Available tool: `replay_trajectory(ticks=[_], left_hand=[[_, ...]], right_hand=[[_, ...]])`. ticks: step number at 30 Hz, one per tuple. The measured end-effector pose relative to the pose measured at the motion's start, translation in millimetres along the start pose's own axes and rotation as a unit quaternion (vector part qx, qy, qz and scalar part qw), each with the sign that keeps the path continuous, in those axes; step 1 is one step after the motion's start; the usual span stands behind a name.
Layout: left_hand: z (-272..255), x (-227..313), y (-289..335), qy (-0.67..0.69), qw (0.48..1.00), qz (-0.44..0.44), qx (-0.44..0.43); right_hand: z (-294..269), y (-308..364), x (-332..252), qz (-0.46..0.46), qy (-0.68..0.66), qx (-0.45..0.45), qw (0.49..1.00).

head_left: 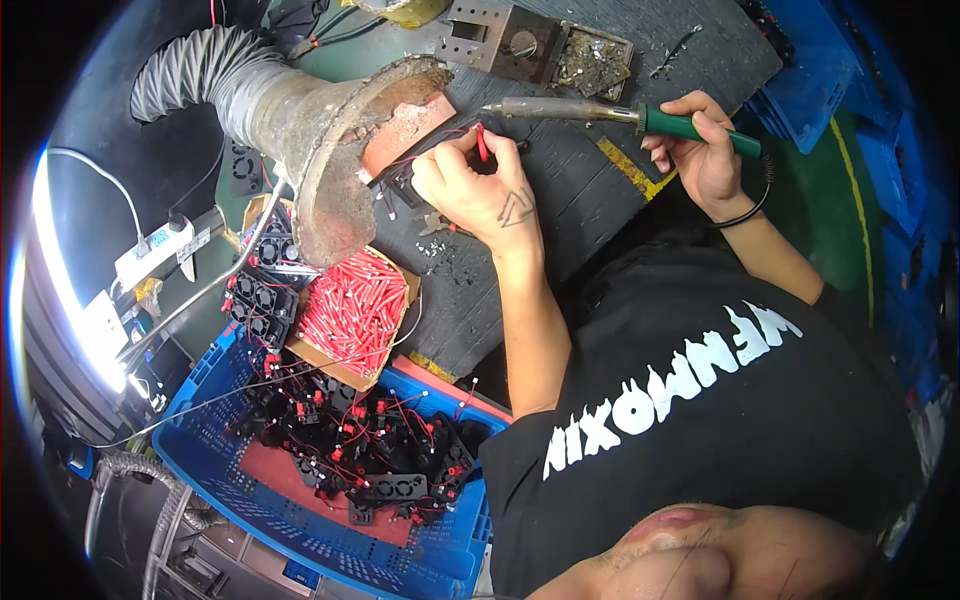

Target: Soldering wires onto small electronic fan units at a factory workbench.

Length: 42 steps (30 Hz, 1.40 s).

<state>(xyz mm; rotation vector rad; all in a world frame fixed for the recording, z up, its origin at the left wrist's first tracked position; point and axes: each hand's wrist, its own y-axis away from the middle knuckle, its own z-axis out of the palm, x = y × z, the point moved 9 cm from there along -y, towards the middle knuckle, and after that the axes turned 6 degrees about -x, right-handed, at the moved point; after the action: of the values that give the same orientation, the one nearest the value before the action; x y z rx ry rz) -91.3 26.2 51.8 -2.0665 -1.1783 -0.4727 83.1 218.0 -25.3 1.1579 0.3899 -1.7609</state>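
My right hand (705, 155) is closed around the green handle of a soldering iron (590, 110). The iron's metal barrel points left, its tip a little beyond my left fingers. My left hand (470, 190) pinches a small red tube-like piece (482, 143) over the dark bench. Thin red wire runs beside those fingers. Partly hidden behind that hand is a black part (402, 188), perhaps a fan housing. Next to it, a reddish block (408, 137) leans at the mouth of a dirty extraction hood (335, 200). Whether iron and red piece touch cannot be made out.
A carton (408, 290) of red tube-like pieces stands left of my left forearm. Below it, a blue crate (230, 500) holds several black fan assemblies with red wires. A metal iron stand (500, 45) and solder-scrap tray (592, 62) sit at the back. Blue bins (810, 90) lie right.
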Motion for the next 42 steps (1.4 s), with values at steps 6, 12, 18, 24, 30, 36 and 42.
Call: replay_trajectory(ticks=[6, 12, 18, 24, 30, 36, 42], left_hand=[[-1, -5, 0, 0.028, 0.999, -0.012, 0.012], [1, -8, 2, 0.038, 0.999, -0.016, 0.010], [-4, -3, -1, 0.013, 1.000, -0.026, -0.009], [-66, -23, 30, -0.002, 0.999, -0.026, -0.033], [-145, -46, 62, -0.214, 0.975, 0.006, -0.050], [-166, -73, 94, -0.428, 0.893, -0.085, -0.112], [-169, -56, 92, -0.355, 0.931, -0.033, -0.078]], right_hand=[[1, 0, -1, -0.006, 0.004, -0.008, 1.000], [0, 0, -1, -0.002, 0.000, 0.000, 1.000], [0, 0, -1, -0.004, 0.002, -0.005, 1.000], [-2, -1, 2, 0.010, -0.008, 0.000, 1.000], [-4, -1, 2, 0.023, -0.013, 0.002, 1.000], [-2, -1, 3, 0.031, -0.020, 0.002, 0.999], [-8, 3, 0, 0.042, -0.032, 0.001, 0.999]])
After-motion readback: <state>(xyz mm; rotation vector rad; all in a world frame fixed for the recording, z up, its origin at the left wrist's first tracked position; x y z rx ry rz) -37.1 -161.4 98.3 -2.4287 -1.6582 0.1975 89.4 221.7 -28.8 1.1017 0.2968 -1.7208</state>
